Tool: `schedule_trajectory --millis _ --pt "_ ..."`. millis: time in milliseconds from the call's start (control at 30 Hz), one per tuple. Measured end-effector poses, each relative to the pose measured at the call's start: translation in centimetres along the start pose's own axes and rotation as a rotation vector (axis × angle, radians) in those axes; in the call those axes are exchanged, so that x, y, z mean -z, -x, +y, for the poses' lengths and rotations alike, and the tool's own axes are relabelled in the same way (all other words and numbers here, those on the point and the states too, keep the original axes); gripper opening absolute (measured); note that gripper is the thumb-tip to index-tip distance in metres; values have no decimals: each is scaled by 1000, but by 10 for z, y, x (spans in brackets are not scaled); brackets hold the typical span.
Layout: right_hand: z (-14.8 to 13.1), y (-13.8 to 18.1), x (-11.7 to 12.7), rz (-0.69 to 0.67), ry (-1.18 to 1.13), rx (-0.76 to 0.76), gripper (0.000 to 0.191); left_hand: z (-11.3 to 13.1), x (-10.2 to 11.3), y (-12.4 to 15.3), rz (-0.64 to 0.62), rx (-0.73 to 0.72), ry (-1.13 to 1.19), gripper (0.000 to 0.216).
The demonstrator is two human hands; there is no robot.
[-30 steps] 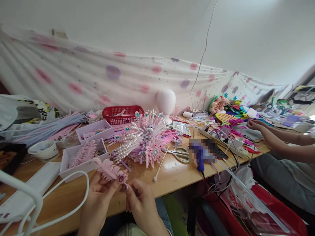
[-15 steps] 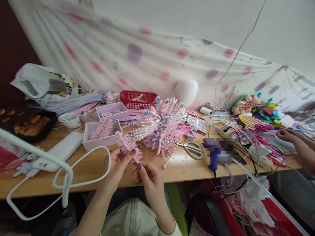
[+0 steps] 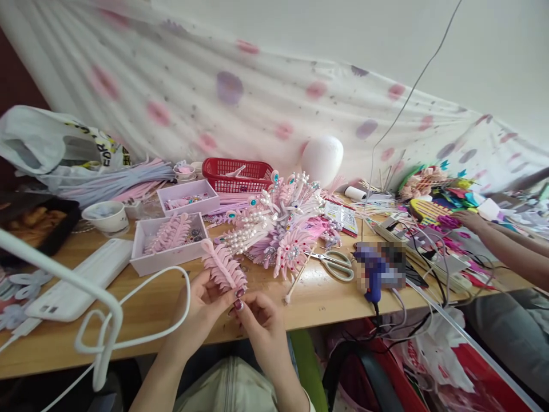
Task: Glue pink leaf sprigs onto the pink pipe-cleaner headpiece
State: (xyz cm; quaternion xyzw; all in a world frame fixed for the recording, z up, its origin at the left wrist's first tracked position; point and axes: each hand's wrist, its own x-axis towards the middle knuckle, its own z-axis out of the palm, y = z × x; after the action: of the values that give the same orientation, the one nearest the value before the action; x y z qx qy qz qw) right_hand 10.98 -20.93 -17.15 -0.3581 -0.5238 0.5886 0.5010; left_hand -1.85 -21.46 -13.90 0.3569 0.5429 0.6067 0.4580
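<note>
Pink feather point(image 3: 223, 270) up over table's point(image 3: 309, 306) near edge, your left hand point(image 3: 199, 312) pinching it, thumb against fingers! Your right hand point(image 3: 263, 326), fingertips pressed together at its lower tip, likely gripping; hands hide contact. Beaded bunch point(image 3: 274, 221) farther from edge, scissors point(image 3: 325, 258) right beside.

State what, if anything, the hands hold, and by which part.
A pink feather-shaped piece: the left hand pinches it near its lower end; the right hand is at that end too, its grip unclear.
</note>
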Motion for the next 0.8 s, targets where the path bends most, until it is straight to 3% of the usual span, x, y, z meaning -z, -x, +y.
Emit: schedule_trajectory --millis 333,567,800 --pt "-1 2 15 -1 126 -16 36 -4 -10 1 39 49 117 66" --pt "-1 1 21 -59 192 -58 35 -11 -11 -2 171 33 94 62" --pt "-1 -2 21 -81 -2 -186 44 -8 -6 -3 97 28 90 40"
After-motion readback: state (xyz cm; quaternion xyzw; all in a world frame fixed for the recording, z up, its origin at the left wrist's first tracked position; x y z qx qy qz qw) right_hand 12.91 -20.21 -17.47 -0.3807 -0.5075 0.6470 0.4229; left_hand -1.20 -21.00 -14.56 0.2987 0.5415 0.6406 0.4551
